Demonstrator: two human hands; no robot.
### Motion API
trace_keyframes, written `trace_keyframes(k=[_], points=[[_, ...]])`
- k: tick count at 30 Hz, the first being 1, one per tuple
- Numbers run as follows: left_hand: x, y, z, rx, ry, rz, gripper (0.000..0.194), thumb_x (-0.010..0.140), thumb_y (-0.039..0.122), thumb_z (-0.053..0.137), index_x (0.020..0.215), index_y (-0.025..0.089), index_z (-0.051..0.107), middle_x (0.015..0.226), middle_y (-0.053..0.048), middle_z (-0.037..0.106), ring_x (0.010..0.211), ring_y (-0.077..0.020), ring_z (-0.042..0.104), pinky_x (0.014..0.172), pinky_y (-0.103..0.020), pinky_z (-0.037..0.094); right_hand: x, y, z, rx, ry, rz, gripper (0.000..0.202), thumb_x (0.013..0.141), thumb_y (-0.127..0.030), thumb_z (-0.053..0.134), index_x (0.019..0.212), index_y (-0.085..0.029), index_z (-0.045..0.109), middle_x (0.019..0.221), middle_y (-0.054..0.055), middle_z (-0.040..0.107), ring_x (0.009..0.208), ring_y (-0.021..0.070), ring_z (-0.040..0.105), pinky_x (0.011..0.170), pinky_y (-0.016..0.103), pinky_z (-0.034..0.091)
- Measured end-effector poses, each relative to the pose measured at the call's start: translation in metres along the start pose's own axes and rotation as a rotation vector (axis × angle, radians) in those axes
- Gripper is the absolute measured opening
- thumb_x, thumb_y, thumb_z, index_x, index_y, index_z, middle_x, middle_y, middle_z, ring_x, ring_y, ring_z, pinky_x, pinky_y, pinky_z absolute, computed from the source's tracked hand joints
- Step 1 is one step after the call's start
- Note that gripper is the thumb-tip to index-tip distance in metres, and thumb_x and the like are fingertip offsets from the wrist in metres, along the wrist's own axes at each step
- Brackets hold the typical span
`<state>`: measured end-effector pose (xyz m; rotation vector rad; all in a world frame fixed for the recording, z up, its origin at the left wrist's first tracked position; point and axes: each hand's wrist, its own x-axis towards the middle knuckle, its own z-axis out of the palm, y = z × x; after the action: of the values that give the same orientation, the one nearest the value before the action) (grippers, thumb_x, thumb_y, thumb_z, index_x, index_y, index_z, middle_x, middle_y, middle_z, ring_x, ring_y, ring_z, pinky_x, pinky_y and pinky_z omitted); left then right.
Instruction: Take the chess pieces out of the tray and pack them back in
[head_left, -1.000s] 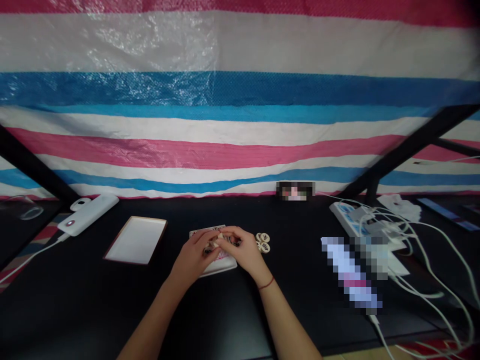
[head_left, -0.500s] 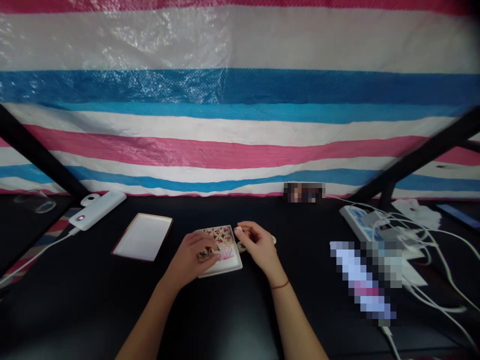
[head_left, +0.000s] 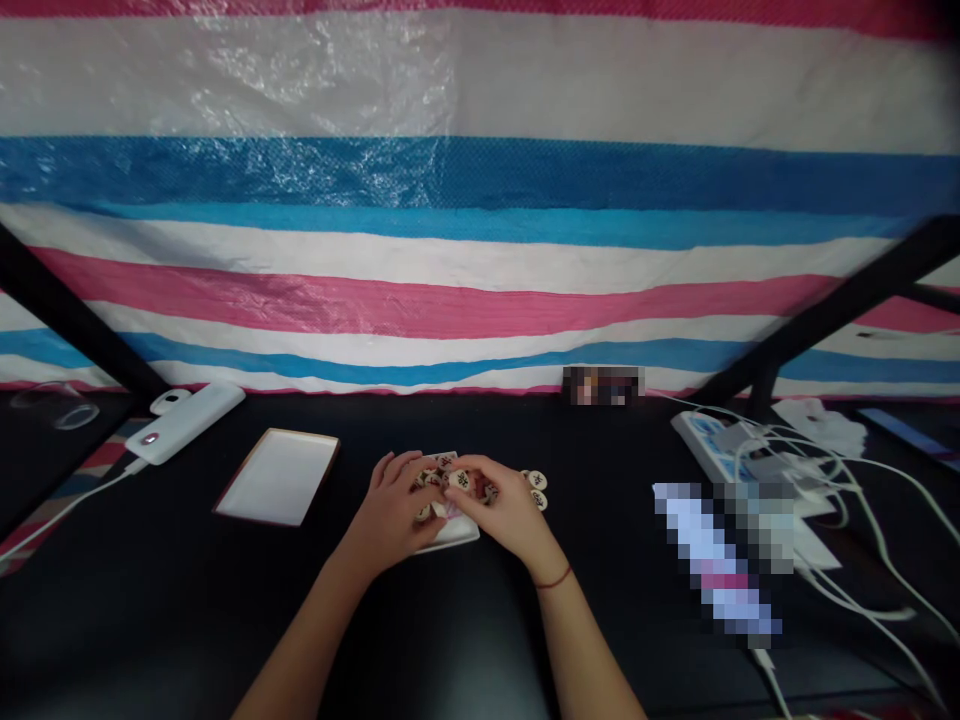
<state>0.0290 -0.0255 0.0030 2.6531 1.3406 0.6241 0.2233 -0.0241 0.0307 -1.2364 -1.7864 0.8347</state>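
Head view: one black tabletop (head_left: 435,640), bearing all else listed. One shallow box (head_left: 281,475), white inside, well apart on my left. One white tray (head_left: 457,532), beneath my hands; likely light, stiff, quick to slide, best steadied by its near edge. Left hand (head_left: 391,505), mine: fingers spread over the tray's left part, among pieces; whether it grips any, I cannot tell. Right hand (head_left: 508,505), mine: thumb and fingers pinching one round piece (head_left: 460,481), dark-marked, above the tray. Further pieces (head_left: 430,479) in the tray; loose pieces (head_left: 538,481) just right of my right hand. Each probably light, hard, smooth, hardly fragile; surest held by the rim.
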Motion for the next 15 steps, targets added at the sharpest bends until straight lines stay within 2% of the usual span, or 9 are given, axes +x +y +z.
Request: trace_keyframes(k=[3, 9, 12, 15], points=[[-0.0003, -0.0028, 0.0031, -0.011, 0.017, 0.015, 0.022, 0.084, 0.032, 0.063, 0.106, 0.03, 0.066, 0.124, -0.004, 0.058, 0.121, -0.0281, 0.045, 0.107, -0.051, 0.028, -0.0007, -0.0004, 0.0007, -0.028, -0.02, -0.017, 0.021, 0.08, -0.025, 0.065, 0.1, -0.02, 0.068, 0.079, 0.001, 0.064, 0.065, 0.0133, 0.055, 0.062, 0.024, 0.044], [0.0011, -0.0028, 0.0041, -0.033, 0.019, 0.031, 0.01, 0.083, 0.033, 0.069, 0.09, 0.026, 0.068, 0.095, -0.001, 0.067, 0.103, -0.0248, 0.052, 0.097, -0.047, 0.033, 0.0002, 0.0014, 0.0018, -0.041, -0.027, -0.026, 0.02, 0.082, -0.025, 0.064, 0.1, -0.02, 0.068, 0.084, 0.003, 0.066, 0.068, 0.0141, 0.056, 0.063, 0.025, 0.043], [0.0014, -0.0006, 0.0041, -0.032, 0.02, 0.031, 0.007, 0.085, 0.033, 0.067, 0.083, 0.026, 0.068, 0.091, -0.001, 0.068, 0.102, -0.0241, 0.052, 0.097, -0.046, 0.032, 0.0003, 0.0016, 0.0016, -0.039, -0.041, -0.035, 0.018, 0.082, -0.025, 0.065, 0.099, -0.02, 0.068, 0.083, 0.002, 0.066, 0.069, 0.0142, 0.056, 0.064, 0.025, 0.044], [0.0008, -0.0001, 0.0043, -0.032, 0.031, 0.032, 0.006, 0.085, 0.031, 0.067, 0.085, 0.026, 0.068, 0.093, -0.001, 0.068, 0.103, -0.0235, 0.052, 0.096, -0.044, 0.032, -0.0003, 0.0023, 0.0015, -0.032, -0.064, -0.039, 0.019, 0.081, -0.023, 0.065, 0.099, -0.02, 0.067, 0.085, 0.002, 0.066, 0.067, 0.0134, 0.055, 0.063, 0.024, 0.044]])
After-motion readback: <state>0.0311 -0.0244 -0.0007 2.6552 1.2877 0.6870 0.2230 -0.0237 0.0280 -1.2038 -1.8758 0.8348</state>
